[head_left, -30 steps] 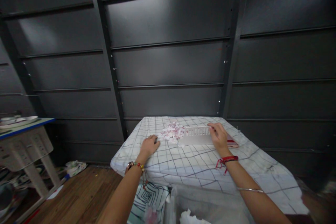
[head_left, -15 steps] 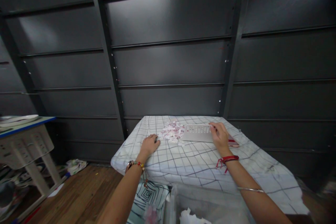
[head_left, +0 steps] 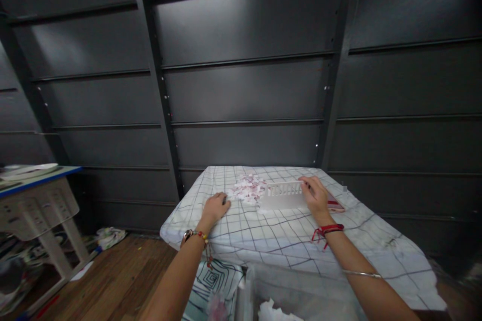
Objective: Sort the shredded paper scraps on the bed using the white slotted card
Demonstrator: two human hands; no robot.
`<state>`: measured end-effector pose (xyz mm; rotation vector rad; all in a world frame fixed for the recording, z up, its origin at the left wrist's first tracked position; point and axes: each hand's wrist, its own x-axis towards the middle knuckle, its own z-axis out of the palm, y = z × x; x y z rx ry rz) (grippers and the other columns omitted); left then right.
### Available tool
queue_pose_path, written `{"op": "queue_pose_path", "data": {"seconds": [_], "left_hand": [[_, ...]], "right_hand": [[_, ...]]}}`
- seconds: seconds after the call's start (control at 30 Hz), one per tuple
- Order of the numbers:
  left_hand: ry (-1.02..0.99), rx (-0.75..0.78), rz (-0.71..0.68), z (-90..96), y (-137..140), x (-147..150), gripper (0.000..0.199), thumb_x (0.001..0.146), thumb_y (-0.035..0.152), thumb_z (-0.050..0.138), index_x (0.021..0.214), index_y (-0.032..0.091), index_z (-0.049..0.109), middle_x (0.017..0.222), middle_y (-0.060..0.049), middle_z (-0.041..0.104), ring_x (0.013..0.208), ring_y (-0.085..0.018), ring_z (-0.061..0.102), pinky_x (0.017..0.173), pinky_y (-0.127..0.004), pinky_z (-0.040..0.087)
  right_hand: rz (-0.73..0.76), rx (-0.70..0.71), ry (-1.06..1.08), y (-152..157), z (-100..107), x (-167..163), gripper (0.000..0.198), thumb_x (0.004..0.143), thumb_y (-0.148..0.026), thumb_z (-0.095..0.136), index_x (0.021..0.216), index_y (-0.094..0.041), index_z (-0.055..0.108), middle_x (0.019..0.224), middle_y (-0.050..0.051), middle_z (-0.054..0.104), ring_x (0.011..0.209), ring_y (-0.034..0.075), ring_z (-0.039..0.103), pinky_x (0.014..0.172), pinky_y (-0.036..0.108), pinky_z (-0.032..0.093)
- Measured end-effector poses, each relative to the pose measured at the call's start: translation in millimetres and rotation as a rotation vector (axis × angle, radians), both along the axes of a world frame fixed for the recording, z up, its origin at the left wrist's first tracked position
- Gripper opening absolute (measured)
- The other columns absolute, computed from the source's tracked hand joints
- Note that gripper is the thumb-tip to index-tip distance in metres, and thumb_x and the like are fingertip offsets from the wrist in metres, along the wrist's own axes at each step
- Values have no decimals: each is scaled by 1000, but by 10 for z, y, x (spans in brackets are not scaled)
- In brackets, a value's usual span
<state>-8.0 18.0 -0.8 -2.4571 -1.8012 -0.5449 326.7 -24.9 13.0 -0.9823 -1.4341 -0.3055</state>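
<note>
My right hand (head_left: 316,195) pinches the top right corner of a white slotted plastic panel (head_left: 284,199). A row of slots runs along the panel's upper edge, and its lower edge is at the cloth. Left of the panel lies a pile of white and pink paper scraps (head_left: 248,188). My left hand (head_left: 215,207) rests on the checked tablecloth (head_left: 259,230), left of the pile. Its fingers are curled around a small dark thing (head_left: 224,200) too small to name. Partly behind my right hand lies a flat pink and red item (head_left: 334,203).
Below the table's near edge stands a clear plastic bin (head_left: 301,281) with white paper pieces inside. A green patterned cloth (head_left: 218,276) lies beside it. At the left is a blue-edged desk (head_left: 45,180); a dark panelled wall (head_left: 244,95) rises behind the table.
The panel has tilted in my right hand, with its lower edge nearer to me and its face brighter. Both hands have stayed in nearly the same places.
</note>
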Motion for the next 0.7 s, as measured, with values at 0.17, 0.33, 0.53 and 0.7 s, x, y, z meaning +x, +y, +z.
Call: {"op": "queue_pose_path", "data": {"seconds": [0.17,0.33,0.53,0.7], "left_hand": [[2,0,0,-2,8,1,31,87,29,44,110,15,58,114,-9,62,102,-23,58,88,-29,41],[2,-7,3,6,9,4,32,87,29,44,112,15,58,117,-9,61,103,-22,58,89,-29,41],[7,-8,-1,36,-18,15,31,87,28,44,111,14,59,115,-10,62,102,-23,58,88,-30,41],[7,-8,-4,42,-25,19,30,87,28,44,109,14,59,112,-10,63,100,-23,58,87,-30,42]], "right_hand": [[-1,1,17,-7,5,11,20,84,-33,47,86,-19,62,76,3,57,68,17,51,63,32,40],[-14,13,43,-11,7,38,22,84,-35,47,87,-19,62,75,3,55,67,17,49,63,32,39],[2,1,27,-18,23,38,21,82,-35,49,85,-20,63,71,2,54,63,16,48,60,31,39],[2,0,18,-12,26,17,20,82,-33,49,85,-20,63,73,3,55,68,17,50,65,32,41]]}}
